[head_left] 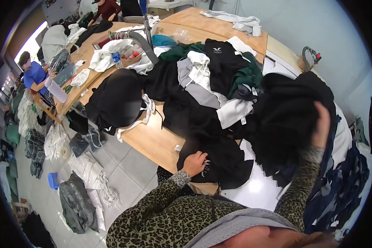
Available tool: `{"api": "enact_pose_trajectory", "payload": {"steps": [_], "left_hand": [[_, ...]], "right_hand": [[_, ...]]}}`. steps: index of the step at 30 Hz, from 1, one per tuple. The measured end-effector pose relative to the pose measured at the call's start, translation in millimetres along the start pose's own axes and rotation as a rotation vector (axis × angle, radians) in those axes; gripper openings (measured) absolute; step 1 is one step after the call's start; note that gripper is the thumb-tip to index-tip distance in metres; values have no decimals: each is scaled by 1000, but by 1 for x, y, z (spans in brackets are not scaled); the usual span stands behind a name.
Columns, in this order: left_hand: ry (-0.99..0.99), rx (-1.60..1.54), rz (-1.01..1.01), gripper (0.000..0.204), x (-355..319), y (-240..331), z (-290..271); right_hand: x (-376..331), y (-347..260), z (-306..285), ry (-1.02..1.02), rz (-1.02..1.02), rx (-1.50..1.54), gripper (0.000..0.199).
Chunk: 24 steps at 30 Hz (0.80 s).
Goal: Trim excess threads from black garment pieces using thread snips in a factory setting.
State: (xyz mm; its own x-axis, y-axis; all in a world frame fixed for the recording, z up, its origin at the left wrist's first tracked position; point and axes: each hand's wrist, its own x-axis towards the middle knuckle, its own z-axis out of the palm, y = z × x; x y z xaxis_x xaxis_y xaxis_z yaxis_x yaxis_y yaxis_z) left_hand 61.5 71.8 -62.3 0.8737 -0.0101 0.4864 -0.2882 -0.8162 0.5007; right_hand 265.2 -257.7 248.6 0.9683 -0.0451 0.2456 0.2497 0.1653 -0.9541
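My left hand (194, 163) is closed on a black garment (231, 161) at the table's near edge, its fingers curled into the cloth. Small pale marks show by the fingertips; I cannot make out if they are a print. On the right, my right hand (321, 126) lies against a big heap of black cloth (285, 111). Blur smears that hand, so how its fingers sit is unclear. Between and beyond the hands, a white garment (234, 112), a grey garment (200, 91) and a dark green garment (248, 74) lie tangled with more black ones.
A black garment pile with white cords (120, 97) sits at the left table edge. A metal arm with a grey hose (142, 43) rises behind it. White worktop (256, 190) shows near me. Dark blue cloth (339, 190) hangs at right. Bags lie on the floor; a person in blue (36, 74) works far left.
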Motion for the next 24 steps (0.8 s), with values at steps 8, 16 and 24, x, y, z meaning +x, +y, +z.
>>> {"api": "enact_pose_trajectory", "payload": {"steps": [8,16,24], "left_hand": [[-63,-11,-63,37,3,-5,7],[-56,-17,-30,40,5,-3,11],[-2,-45,19,34,16,3,20]], "right_hand": [[-32,-86,-76,32,-1010,-623,34],[99,-138,-131,675,-789,-1458,29],[180,105,-240,394,-339,-2094,67]]}}
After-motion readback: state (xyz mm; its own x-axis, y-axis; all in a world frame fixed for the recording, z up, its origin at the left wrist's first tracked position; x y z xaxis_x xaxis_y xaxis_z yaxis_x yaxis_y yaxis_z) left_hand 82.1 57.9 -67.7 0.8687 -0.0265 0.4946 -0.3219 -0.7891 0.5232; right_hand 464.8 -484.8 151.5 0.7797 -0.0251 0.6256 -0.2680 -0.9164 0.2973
